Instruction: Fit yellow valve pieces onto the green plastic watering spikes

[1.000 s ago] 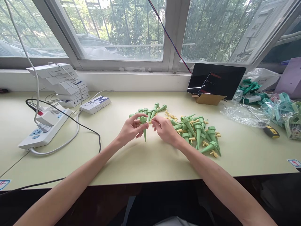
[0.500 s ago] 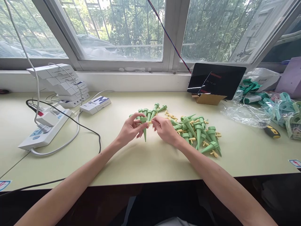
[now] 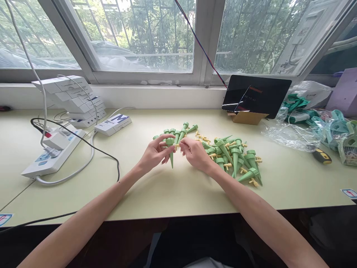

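My left hand [image 3: 156, 150] pinches a green plant watering spike [image 3: 171, 160] upright, its ribbed cap up and its point hanging down. Against the side of this spike, my right hand [image 3: 195, 153] grips a small yellow valve [image 3: 177, 146] between thumb and finger; the fingers cover part of it. Behind my hands lies a group of green spikes [image 3: 184, 130]. To the right of my right hand is a heap of more green spikes [image 3: 235, 158], with yellow valves among them. Several loose yellow valves [image 3: 203, 138] lie between the two groups.
A power strip [image 3: 52, 152] with cables, a flat white box [image 3: 113, 124] and stacked white boxes [image 3: 75, 100] stand at the left. A tablet [image 3: 256, 95] leans on a cardboard stand at the back right, near plastic bags [image 3: 295, 137] and a yellow-black tool [image 3: 322, 156].
Almost nothing differs. Both hands keep the spike and the valve together in the same place, with only a very slight shift of the fingers.
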Motion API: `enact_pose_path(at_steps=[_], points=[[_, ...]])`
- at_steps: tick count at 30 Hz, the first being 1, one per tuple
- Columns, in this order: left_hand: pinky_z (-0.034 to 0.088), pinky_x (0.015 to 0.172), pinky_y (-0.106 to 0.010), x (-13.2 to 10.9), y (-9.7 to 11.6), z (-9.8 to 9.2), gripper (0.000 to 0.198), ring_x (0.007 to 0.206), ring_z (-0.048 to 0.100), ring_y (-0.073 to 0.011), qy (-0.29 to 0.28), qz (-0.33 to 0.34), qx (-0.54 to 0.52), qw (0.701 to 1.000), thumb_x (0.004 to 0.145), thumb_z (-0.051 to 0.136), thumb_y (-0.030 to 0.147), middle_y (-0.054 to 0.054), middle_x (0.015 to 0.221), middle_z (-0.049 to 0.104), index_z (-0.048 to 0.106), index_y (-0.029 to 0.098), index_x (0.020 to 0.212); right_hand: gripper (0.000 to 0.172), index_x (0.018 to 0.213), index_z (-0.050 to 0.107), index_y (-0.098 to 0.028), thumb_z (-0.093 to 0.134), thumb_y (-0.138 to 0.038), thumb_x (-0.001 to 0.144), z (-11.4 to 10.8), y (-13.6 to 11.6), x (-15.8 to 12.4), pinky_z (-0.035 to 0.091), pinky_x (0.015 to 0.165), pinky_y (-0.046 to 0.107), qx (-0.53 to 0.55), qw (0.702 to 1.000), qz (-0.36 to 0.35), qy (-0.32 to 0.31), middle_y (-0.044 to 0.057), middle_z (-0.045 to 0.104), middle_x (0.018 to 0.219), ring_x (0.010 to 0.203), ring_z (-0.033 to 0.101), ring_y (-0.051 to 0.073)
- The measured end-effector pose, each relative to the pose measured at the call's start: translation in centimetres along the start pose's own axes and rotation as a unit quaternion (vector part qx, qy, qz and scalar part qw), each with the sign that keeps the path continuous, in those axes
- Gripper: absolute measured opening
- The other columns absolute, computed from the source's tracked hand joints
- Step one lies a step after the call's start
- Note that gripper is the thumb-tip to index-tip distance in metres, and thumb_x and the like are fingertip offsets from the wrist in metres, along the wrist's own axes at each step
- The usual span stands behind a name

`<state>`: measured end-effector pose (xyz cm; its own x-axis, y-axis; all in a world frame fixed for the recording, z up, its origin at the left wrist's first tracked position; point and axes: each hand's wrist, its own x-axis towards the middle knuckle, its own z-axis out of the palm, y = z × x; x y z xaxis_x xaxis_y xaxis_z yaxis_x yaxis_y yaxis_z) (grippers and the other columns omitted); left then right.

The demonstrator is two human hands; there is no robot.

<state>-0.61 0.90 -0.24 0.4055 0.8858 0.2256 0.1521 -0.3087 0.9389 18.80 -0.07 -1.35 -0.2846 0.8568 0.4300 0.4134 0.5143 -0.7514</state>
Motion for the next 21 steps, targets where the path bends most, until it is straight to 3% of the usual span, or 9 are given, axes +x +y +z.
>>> enact_pose_path(at_steps=[6, 13, 21], points=[[0.04, 0.044, -0.024, -0.03, -0.08, -0.01, 0.036, 0.047, 0.055, -0.0111, 0.001, -0.005, 0.003, 1.0, 0.088, 0.068, 0.039, 0.0, 0.067, 0.064, 0.061, 0.022, 0.118, 0.024, 0.08, 0.054, -0.019, 0.041, -0.024, 0.099, -0.08, -0.18, 0.01, 0.04, 0.065, 0.026, -0.001, 1.0, 0.0, -0.003, 0.001, 0.061, 0.073, 0.065, 0.055, 0.014], [0.041, 0.045, -0.025, -0.01, -0.04, -0.06, 0.034, 0.043, 0.05, -0.0082, -0.002, -0.004, 0.011, 1.0, 0.088, 0.068, 0.04, -0.001, 0.074, 0.068, 0.058, 0.023, 0.116, 0.024, 0.079, 0.053, -0.019, 0.041, -0.024, 0.1, -0.06, -0.12, 0.01, 0.039, 0.064, 0.026, -0.004, 1.0, -0.002, -0.005, 0.001, 0.06, 0.073, 0.065, 0.055, 0.014], [0.042, 0.047, -0.025, -0.05, 0.15, -0.08, 0.039, 0.045, 0.05, -0.0083, -0.022, -0.007, 0.028, 0.999, 0.091, 0.065, 0.04, 0.0, 0.074, 0.065, 0.058, 0.025, 0.126, 0.025, 0.078, 0.053, -0.019, 0.042, -0.025, 0.1, -0.03, -0.02, 0.02, 0.038, 0.063, 0.026, -0.009, 1.0, -0.002, -0.005, 0.0, 0.059, 0.071, 0.064, 0.054, 0.014]])
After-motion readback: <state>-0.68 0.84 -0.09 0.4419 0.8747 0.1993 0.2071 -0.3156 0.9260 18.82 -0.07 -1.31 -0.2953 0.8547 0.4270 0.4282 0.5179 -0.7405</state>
